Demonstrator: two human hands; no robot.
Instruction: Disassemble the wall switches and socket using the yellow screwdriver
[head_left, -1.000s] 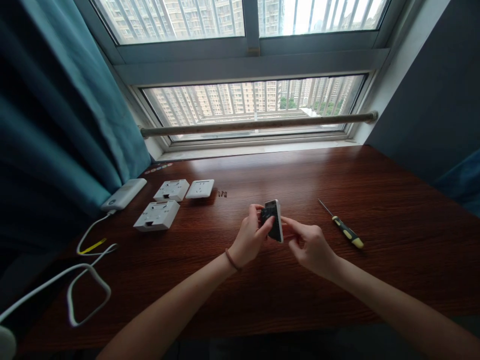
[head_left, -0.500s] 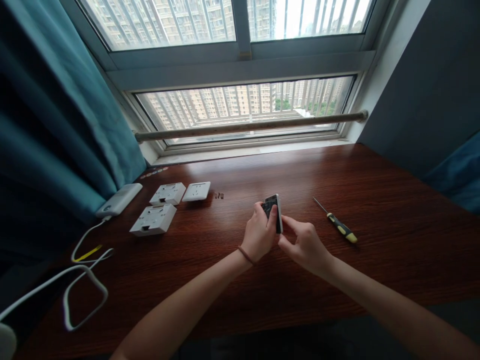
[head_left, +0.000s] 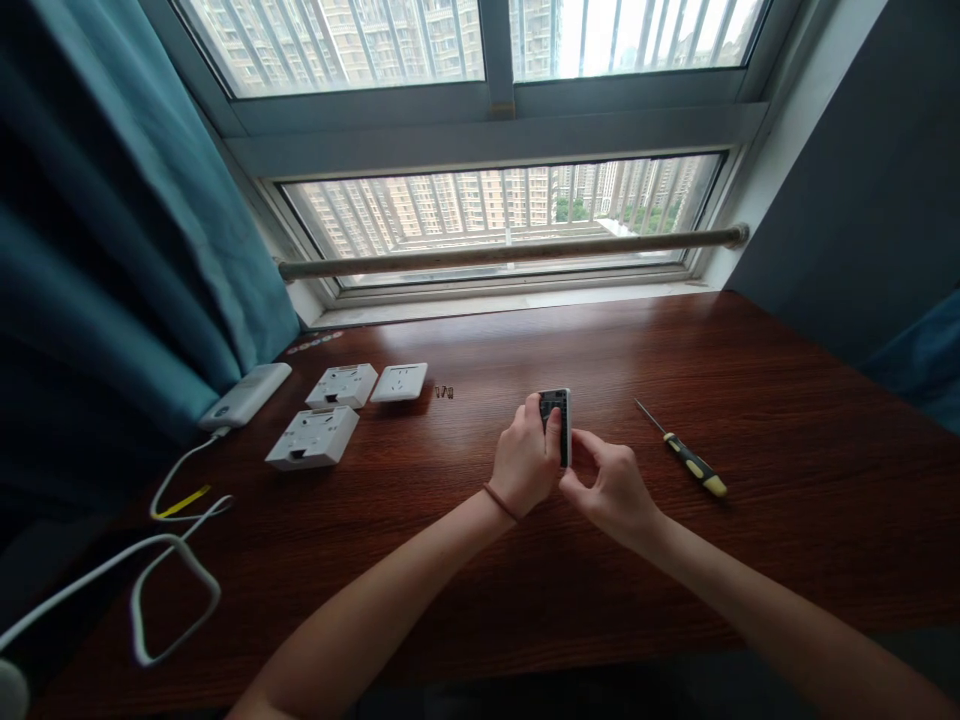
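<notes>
My left hand [head_left: 527,455] is wrapped round a wall socket [head_left: 566,410], its thumb pressing on the black back. The socket stands tilted on edge above the table, its white rim to the right. My right hand [head_left: 611,490] pinches the lower right edge of the same socket between thumb and forefinger; the other fingers are curled in. Farther right lies a screwdriver [head_left: 696,465] with a black and yellow handle, its tip pointing away to the left. A second wall socket [head_left: 400,382] rests face up left of my hands, beside several small screws [head_left: 444,392].
Two white mounting boxes [head_left: 315,437] sit on the left of the dark wooden table [head_left: 525,590]. Behind them is a white power strip [head_left: 247,395] with a looping white cable [head_left: 214,590]. A yellow strip [head_left: 184,502] lies by the cable. Blue curtain and window border the table.
The held wall socket has turned so more of its black back faces me. Both hands keep their hold on it. The view has shifted slightly left.
</notes>
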